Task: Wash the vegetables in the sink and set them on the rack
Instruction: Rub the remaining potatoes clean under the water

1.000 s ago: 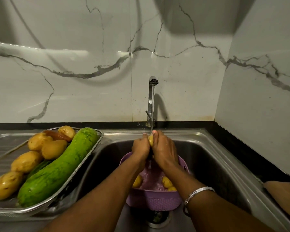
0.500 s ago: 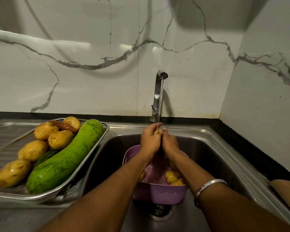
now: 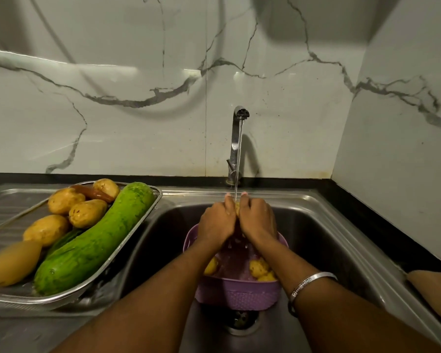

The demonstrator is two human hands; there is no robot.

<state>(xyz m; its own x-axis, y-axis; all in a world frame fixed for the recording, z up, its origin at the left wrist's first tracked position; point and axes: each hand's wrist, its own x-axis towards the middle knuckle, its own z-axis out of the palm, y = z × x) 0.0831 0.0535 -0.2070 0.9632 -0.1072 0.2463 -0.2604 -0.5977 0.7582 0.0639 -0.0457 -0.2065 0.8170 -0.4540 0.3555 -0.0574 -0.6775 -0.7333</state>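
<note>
The sink [image 3: 316, 225] lies right of the rack [image 3: 127, 253], the tap [image 3: 236, 146] behind it. In the sink stands a basket [image 3: 237, 291] over the drain [image 3: 242, 321], with 3 potatoes [image 3: 257, 267] inside. On the rack lie a gourd [image 3: 97, 240] and 5 potatoes [image 3: 87, 212] to its left.

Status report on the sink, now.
Left hand and right hand both gripping one potato under the tap stream. Potatoes left in the purple basket. Rack holds washed vegetables. Nothing in the way.
</note>
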